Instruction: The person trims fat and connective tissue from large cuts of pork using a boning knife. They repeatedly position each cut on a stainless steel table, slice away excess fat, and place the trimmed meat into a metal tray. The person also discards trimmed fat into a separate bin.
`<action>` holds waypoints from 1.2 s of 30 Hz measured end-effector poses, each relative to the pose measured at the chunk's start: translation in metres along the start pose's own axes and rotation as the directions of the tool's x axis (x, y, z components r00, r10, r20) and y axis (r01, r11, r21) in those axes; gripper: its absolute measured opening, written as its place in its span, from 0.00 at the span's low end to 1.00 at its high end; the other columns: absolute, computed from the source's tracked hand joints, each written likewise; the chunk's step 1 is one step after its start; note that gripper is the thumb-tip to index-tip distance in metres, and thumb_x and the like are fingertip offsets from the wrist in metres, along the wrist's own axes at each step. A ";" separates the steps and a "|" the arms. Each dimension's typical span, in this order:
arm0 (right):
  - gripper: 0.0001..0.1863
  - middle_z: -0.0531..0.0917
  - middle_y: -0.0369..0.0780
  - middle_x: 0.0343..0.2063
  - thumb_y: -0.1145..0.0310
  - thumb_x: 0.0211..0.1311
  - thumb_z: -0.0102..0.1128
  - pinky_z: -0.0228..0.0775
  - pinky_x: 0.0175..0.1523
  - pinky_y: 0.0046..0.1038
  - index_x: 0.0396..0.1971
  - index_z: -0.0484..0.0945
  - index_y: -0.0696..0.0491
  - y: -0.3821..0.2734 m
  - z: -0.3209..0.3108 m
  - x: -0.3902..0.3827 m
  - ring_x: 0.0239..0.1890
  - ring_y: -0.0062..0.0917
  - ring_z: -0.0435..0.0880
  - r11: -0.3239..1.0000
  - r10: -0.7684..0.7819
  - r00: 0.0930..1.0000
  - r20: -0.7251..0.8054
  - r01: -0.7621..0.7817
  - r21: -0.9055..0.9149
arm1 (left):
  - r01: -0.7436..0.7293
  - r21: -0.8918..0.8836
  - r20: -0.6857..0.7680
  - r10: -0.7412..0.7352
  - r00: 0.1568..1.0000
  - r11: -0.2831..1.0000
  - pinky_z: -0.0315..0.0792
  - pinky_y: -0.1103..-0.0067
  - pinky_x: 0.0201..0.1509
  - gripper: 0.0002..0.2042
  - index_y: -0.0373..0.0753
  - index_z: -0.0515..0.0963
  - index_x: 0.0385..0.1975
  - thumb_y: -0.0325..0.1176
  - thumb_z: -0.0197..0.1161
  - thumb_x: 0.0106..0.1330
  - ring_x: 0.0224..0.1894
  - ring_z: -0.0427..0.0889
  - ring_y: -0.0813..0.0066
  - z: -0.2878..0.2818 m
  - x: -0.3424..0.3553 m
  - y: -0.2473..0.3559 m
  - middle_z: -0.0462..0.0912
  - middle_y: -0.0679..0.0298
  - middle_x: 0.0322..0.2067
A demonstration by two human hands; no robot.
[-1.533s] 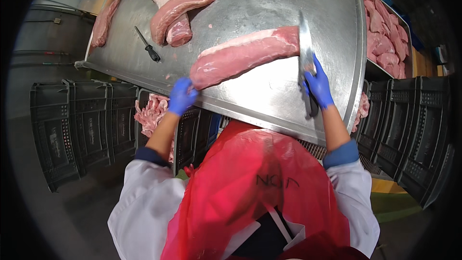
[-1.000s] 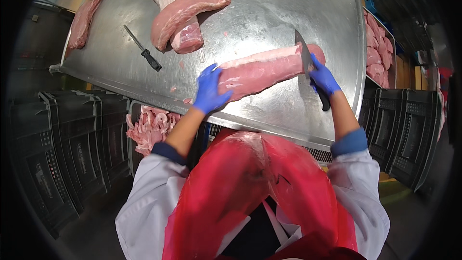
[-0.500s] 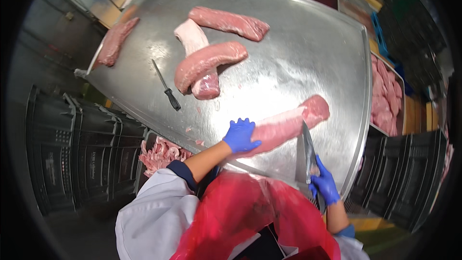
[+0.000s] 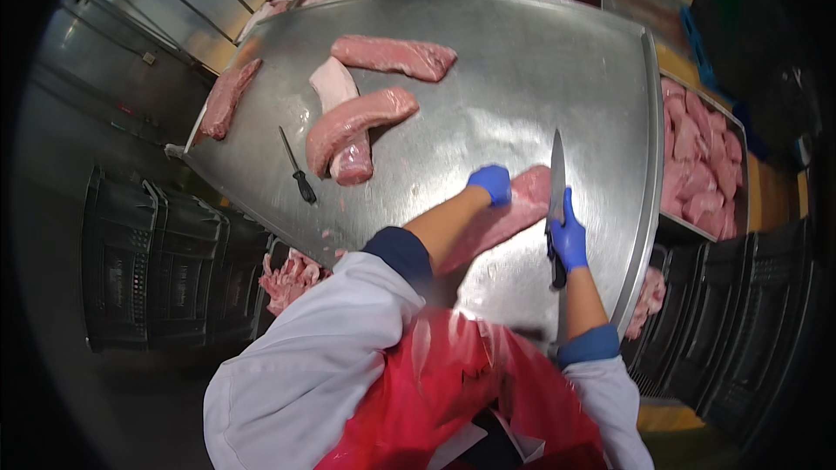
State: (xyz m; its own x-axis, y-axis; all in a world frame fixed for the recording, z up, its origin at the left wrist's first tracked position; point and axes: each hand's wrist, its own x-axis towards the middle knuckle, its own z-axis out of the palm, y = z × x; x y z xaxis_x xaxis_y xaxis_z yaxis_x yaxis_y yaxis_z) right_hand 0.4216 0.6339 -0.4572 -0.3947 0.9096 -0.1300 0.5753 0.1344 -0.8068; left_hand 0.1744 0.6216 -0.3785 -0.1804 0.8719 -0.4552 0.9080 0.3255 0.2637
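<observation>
A long pink pork loin [image 4: 492, 231] lies slantwise on the steel table in front of me, partly hidden by my left forearm. My left hand [image 4: 493, 184], in a blue glove, is closed on the upper side of that loin, near its far end. My right hand [image 4: 568, 239], gloved the same way, grips a knife [image 4: 557, 161] by its dark handle. The blade points away from me, just right of the loin's far end. Farther off, a loin [image 4: 374, 117] rests across another cut [image 4: 334, 83], with one more loin [image 4: 396, 56] behind them.
A sharpening steel [image 4: 297, 165] lies on the metal table [image 4: 488, 113], left of the stacked loins. Another meat piece [image 4: 230, 100] sits at the left edge. Bins of meat [image 4: 701, 161] stand right and behind; trimmings [image 4: 294, 280] fill a crate below left. Dark crates [image 4: 157, 270] flank me.
My left hand has slid along the loin toward its far end and curled from spread to closed. The knife has moved farther from me, its blade now beside the loin's end.
</observation>
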 end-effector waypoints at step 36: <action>0.41 0.79 0.37 0.23 0.69 0.66 0.52 0.73 0.28 0.23 0.77 0.47 0.35 -0.083 -0.004 -0.092 0.21 0.19 0.77 0.881 0.008 0.732 0.681 -0.327 0.341 | -0.239 -0.567 -0.105 0.219 0.970 0.789 0.73 0.75 0.38 0.08 0.32 0.79 0.30 0.31 0.60 0.60 0.31 0.77 0.77 -0.025 -0.002 -0.062 0.80 0.64 0.26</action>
State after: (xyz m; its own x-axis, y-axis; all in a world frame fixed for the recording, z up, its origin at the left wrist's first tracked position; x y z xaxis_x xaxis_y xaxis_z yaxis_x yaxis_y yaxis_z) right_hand 0.4131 0.5401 -0.3764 -0.7725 0.3992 -0.4938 0.3915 -0.3129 -0.8654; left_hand 0.1089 0.6085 -0.3732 -0.0161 0.9555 -0.2947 0.5450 0.2555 0.7986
